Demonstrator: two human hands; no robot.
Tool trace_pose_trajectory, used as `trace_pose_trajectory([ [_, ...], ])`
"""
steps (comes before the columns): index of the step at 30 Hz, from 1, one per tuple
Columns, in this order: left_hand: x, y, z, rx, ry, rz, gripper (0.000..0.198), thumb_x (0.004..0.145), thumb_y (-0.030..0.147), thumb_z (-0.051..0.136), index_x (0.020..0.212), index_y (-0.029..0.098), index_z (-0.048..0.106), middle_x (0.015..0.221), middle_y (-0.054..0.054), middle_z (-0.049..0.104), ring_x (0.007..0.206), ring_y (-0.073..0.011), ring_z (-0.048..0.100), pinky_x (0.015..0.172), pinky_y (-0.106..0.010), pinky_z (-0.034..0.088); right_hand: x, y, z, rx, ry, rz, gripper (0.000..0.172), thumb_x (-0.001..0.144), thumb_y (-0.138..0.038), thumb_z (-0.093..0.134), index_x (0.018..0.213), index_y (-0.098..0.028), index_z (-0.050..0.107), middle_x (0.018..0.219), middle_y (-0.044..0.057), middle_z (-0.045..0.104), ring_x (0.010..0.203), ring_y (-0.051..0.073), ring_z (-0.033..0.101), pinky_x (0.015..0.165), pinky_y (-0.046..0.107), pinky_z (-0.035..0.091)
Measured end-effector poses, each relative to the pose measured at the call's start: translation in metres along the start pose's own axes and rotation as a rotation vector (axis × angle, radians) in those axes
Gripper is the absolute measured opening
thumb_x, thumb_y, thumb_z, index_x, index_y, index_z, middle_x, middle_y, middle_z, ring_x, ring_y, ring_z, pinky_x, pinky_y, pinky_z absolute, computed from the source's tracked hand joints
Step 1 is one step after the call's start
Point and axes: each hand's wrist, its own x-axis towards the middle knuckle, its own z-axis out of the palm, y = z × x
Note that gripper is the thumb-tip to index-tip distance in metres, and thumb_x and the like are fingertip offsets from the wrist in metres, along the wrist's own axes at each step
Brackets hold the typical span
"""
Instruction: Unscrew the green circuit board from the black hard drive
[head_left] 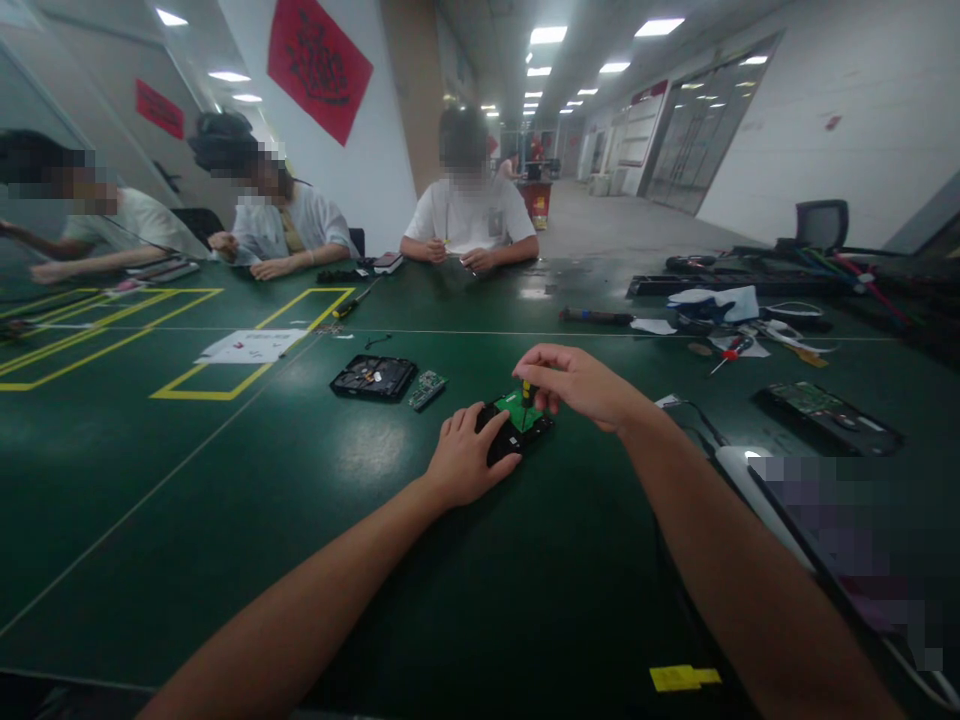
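Observation:
A black hard drive with a green circuit board [514, 408] lies on the green table in front of me. My left hand [471, 455] rests on its left side, fingers spread and pressing it against the table. Over the board, my right hand [574, 383] grips a yellow-and-black screwdriver [528, 394] held upright, its shaft pointing down onto the board. The tip is too small to make out. Left of the drive lie a loose circuit board [428, 390] and a second black hard drive [373, 377].
Another drive [829, 418] and a laptop-like device [772, 500] with a cable are on my right. A red screwdriver [731, 352] lies by gloves [716, 303]. Farther left are a white paper [251, 346] and another screwdriver [346, 304]. Several people sit across the table.

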Motion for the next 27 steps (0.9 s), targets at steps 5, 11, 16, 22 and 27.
trace_pose_trajectory([
  [5, 0.0001, -0.0004, 0.0015, 0.011, 0.010, 0.003, 0.073, 0.096, 0.064, 0.062, 0.159, 0.030, 0.047, 0.161, -0.017, 0.040, 0.141, -0.0416, 0.042, 0.113, -0.061, 0.039, -0.0047, -0.0033, -0.0009, -0.027, -0.016, -0.015, 0.020, 0.092, -0.034, 0.074, 0.108, -0.022, 0.070, 0.090, 0.002, 0.070, 0.059, 0.011, 0.065, 0.043, 0.022, 0.045],
  [11, -0.0003, -0.0004, 0.0004, 0.007, 0.005, -0.002, 0.073, 0.095, 0.064, 0.063, 0.158, 0.031, 0.047, 0.160, -0.016, 0.041, 0.142, -0.0413, 0.042, 0.114, -0.060, 0.039, -0.0039, -0.0034, -0.0013, -0.006, -0.019, -0.019, 0.015, 0.091, -0.031, 0.076, 0.099, -0.020, 0.071, 0.087, 0.005, 0.074, 0.067, 0.014, 0.070, 0.053, 0.024, 0.055],
  [16, 0.0000, -0.0015, 0.0020, -0.010, 0.006, -0.006, 0.073, 0.095, 0.063, 0.065, 0.158, 0.032, 0.047, 0.160, -0.015, 0.042, 0.142, -0.0414, 0.041, 0.114, -0.061, 0.038, -0.0048, -0.0053, -0.0027, -0.034, -0.033, -0.039, 0.014, 0.093, -0.029, 0.072, 0.102, -0.020, 0.077, 0.088, 0.005, 0.075, 0.069, 0.013, 0.067, 0.054, 0.023, 0.052],
  [22, -0.0002, -0.0026, 0.0029, -0.004, 0.011, -0.007, 0.073, 0.095, 0.063, 0.065, 0.158, 0.032, 0.047, 0.161, -0.015, 0.040, 0.143, -0.0414, 0.041, 0.114, -0.061, 0.038, -0.0064, -0.0084, -0.0035, -0.072, -0.009, -0.039, 0.019, 0.093, -0.028, 0.070, 0.106, -0.020, 0.080, 0.092, 0.005, 0.076, 0.067, 0.012, 0.062, 0.051, 0.021, 0.046],
  [27, -0.0001, -0.0015, 0.0017, -0.012, 0.016, -0.002, 0.073, 0.095, 0.063, 0.064, 0.158, 0.031, 0.047, 0.160, -0.016, 0.041, 0.142, -0.0418, 0.042, 0.115, -0.060, 0.038, -0.0049, -0.0071, -0.0032, -0.055, 0.008, -0.030, 0.020, 0.091, -0.025, 0.069, 0.107, -0.020, 0.081, 0.093, 0.006, 0.076, 0.064, 0.011, 0.060, 0.048, 0.021, 0.043],
])
